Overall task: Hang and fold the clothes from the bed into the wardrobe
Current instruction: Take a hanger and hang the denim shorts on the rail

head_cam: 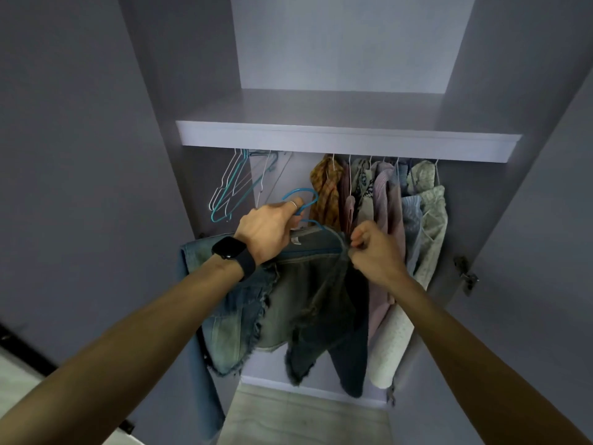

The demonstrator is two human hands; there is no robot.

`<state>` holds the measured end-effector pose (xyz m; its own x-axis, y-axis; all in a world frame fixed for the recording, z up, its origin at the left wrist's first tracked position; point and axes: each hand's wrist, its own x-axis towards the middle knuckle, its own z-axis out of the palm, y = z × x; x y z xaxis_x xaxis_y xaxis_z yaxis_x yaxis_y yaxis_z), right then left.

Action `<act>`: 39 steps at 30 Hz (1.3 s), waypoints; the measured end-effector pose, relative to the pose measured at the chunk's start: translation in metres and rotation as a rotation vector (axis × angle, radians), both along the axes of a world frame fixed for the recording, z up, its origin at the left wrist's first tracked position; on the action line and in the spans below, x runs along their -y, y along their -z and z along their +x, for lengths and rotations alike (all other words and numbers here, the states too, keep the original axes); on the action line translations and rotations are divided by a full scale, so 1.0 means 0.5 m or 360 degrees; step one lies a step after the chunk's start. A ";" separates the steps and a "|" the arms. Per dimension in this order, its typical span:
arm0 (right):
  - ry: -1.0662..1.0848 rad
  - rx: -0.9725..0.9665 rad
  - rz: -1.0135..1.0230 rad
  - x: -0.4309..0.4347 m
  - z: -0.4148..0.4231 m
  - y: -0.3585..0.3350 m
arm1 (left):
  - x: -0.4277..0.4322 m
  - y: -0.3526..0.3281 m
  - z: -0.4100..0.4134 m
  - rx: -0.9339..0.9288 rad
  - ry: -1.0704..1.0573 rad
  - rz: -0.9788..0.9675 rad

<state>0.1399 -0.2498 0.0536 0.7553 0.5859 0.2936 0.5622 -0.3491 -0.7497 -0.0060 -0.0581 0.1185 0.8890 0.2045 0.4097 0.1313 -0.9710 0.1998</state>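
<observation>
A frayed denim garment (288, 303) hangs from a blue hanger (305, 195) in front of the open wardrobe (346, 139). My left hand (269, 231) grips the hanger just below its hook, at the garment's collar. My right hand (373, 248) pinches the denim's right shoulder edge. The hanger's hook is below the shelf and apart from the rail, which the shelf front hides.
Several empty hangers (231, 184) hang at the rail's left end. Several hung garments (385, 203) fill the right half. An open gap lies between them. The wardrobe doors (80, 187) stand open on both sides; a hinge (465, 274) juts out at the right.
</observation>
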 end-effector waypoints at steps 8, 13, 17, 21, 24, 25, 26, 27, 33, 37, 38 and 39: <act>-0.0595 0.0996 -0.1254 -0.005 -0.023 0.032 | 0.009 -0.003 0.013 0.0046 0.0136 -0.0015; -0.0542 0.1150 -0.0364 0.009 -0.003 0.018 | -0.009 0.009 0.003 -0.0013 0.0109 -0.0071; -0.0310 0.0859 -0.0333 -0.007 0.029 -0.021 | -0.009 0.023 0.006 -0.0001 0.0194 -0.0273; -0.0502 0.0807 -0.0483 -0.003 0.043 -0.022 | -0.001 0.024 0.012 0.0192 0.0202 -0.0686; -0.0553 0.0561 -0.0074 -0.004 0.036 -0.009 | 0.003 0.020 0.020 0.0172 0.0164 -0.0821; -0.0564 0.0514 0.0011 -0.006 0.035 -0.005 | 0.008 0.021 0.024 0.0135 0.0172 -0.0820; -0.0579 0.0470 0.0064 -0.008 0.033 -0.003 | 0.013 0.024 0.028 0.0108 0.0174 -0.0812; -0.0595 0.0424 0.0078 -0.009 0.033 -0.002 | 0.016 0.029 0.032 0.0101 0.0163 -0.0817; -0.0721 0.0080 -0.0352 0.021 0.072 0.020 | 0.028 0.071 0.053 0.0027 0.0146 -0.0899; -0.0631 0.0184 -0.0270 0.042 0.069 0.047 | 0.043 0.093 0.080 0.0059 0.0184 -0.0951; -0.0576 0.0175 -0.0239 0.048 0.062 0.055 | 0.045 0.098 0.087 0.0075 0.0191 -0.0944; -0.0509 0.0167 -0.0210 0.048 0.058 0.062 | 0.043 0.101 0.095 0.0084 0.0185 -0.0925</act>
